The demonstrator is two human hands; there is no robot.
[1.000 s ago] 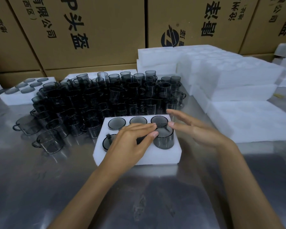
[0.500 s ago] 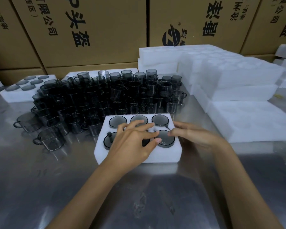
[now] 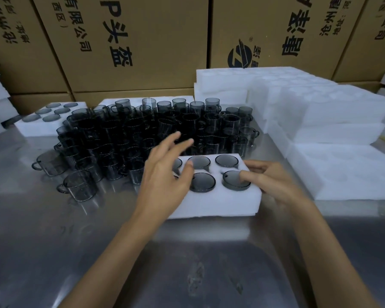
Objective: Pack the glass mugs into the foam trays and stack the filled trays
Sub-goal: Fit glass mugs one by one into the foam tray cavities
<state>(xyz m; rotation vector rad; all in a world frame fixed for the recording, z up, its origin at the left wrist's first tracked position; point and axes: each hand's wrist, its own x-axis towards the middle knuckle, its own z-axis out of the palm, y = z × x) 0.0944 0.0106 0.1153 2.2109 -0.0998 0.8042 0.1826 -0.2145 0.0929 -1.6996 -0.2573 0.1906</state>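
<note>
At frame centre, the right hand (image 3: 273,181) presses its fingertips on a mug (image 3: 236,179) seated in the foam tray (image 3: 213,203). The left hand (image 3: 165,174) hovers just left of it, fingers spread, holding nothing.

Mugs (image 3: 156,127) are all smoky dark grey see-through glass, and the foam tray (image 3: 218,203) plus the foam stacks (image 3: 320,107) behind are plain white. Table (image 3: 53,252) is dull silver steel with streaky reflections. Cardboard boxes (image 3: 142,41) are tan brown with black Chinese lettering and 1 round black logo.
</note>
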